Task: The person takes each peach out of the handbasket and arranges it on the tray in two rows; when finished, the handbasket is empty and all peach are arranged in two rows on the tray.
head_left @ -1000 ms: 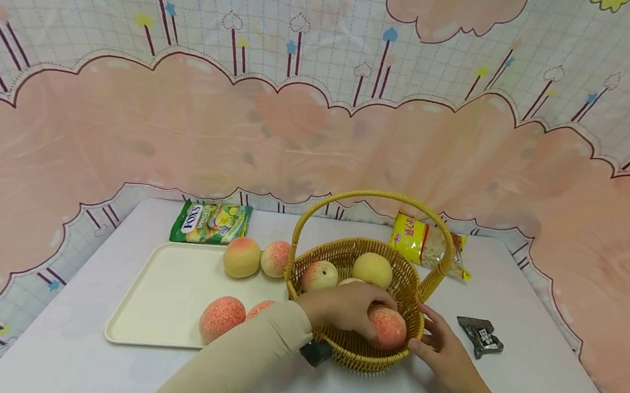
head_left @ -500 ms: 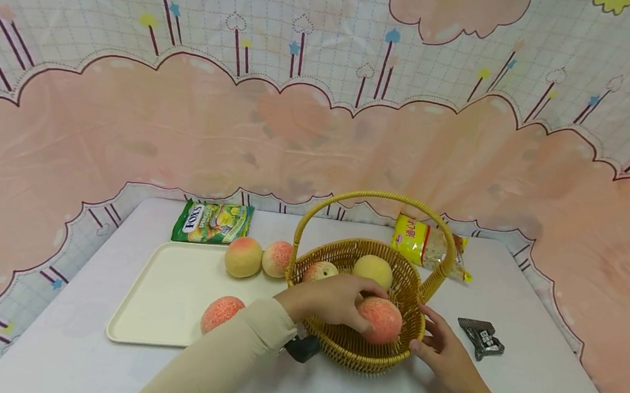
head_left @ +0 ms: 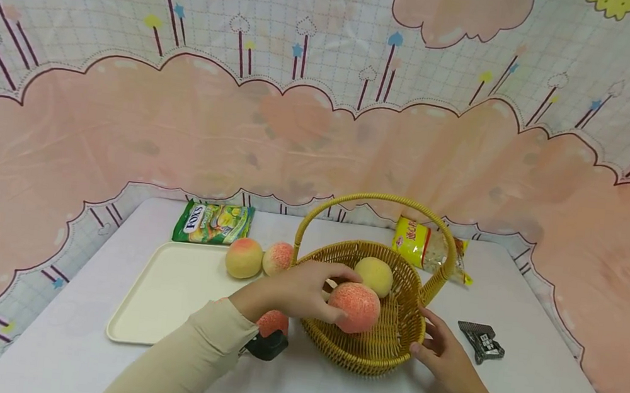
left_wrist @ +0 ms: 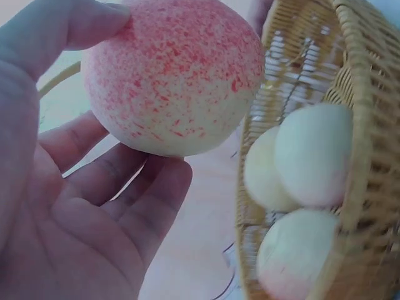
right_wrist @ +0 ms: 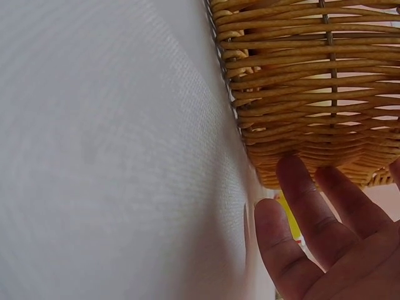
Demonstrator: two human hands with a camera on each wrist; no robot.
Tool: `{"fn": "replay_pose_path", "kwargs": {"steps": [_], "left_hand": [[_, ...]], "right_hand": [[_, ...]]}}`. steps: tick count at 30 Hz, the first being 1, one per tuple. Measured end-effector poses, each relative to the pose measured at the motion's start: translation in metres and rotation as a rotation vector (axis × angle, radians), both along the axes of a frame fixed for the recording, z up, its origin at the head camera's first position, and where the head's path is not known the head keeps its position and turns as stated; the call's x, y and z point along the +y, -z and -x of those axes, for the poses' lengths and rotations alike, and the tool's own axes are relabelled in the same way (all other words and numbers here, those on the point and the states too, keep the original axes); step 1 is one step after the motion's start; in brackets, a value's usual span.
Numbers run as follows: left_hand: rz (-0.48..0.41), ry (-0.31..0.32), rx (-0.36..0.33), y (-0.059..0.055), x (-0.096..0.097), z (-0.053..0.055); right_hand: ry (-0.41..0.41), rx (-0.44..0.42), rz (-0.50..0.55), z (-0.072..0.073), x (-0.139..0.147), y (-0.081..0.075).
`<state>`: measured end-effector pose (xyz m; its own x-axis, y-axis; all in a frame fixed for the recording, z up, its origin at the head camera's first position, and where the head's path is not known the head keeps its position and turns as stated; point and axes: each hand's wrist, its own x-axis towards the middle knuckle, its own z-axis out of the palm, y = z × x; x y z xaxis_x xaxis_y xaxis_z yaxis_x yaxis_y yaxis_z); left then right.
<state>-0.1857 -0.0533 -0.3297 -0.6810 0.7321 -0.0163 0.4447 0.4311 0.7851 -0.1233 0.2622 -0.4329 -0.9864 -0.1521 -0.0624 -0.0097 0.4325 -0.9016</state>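
My left hand (head_left: 306, 287) holds a pink-speckled peach (head_left: 354, 308) over the left half of the wicker basket (head_left: 391, 349). In the left wrist view, the thumb presses on the peach and the fingers curl beneath it. Inside the basket lies a yellow peach (head_left: 373, 277); the left wrist view shows others, including a pale peach (left_wrist: 297, 253). My right hand (head_left: 447, 364) touches the basket's right outer side, its fingers (right_wrist: 306, 206) extended against the weave. A cream tray (head_left: 136, 306) at left bears a yellow-pink peach (head_left: 243, 258), a speckled peach (head_left: 277, 257) and a red peach (head_left: 273, 323).
Behind the tray lies a green FOX'S candy bag (head_left: 214, 223). A yellow food packet (head_left: 429, 249) sits behind the basket, partly behind its tall handle (head_left: 380, 197). To the right of my right hand is a small black wrapper (head_left: 481, 342). A patterned cloth hangs behind the table.
My left hand has moved left inside the basket and raised the pink peach toward the basket's left side. My right hand has stayed at the basket's right side.
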Motion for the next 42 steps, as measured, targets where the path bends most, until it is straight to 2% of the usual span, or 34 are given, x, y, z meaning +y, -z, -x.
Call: {"fn": "replay_pose_path", "kwargs": {"steps": [5,11,15,22,34,42], "left_hand": [[-0.039,-0.048,-0.014,-0.012,-0.025,-0.006],[-0.116,-0.086,0.035,-0.018,-0.056,-0.009],[-0.152,-0.126,0.051,-0.017,-0.077,-0.010],[-0.169,-0.178,0.041,-0.013,-0.104,-0.010],[-0.120,-0.310,0.148,-0.008,-0.151,-0.017],[-0.136,-0.387,0.165,-0.004,-0.173,-0.019]], "right_hand": [[-0.009,0.000,0.006,-0.001,0.000,-0.001],[-0.003,-0.002,0.005,0.000,-0.001,-0.001],[-0.005,0.007,0.002,0.000,0.000,0.000],[-0.006,0.010,0.007,-0.002,-0.001,0.000],[0.002,0.011,0.000,-0.001,-0.002,0.001],[0.004,0.004,0.001,-0.001,-0.002,-0.001]]}}
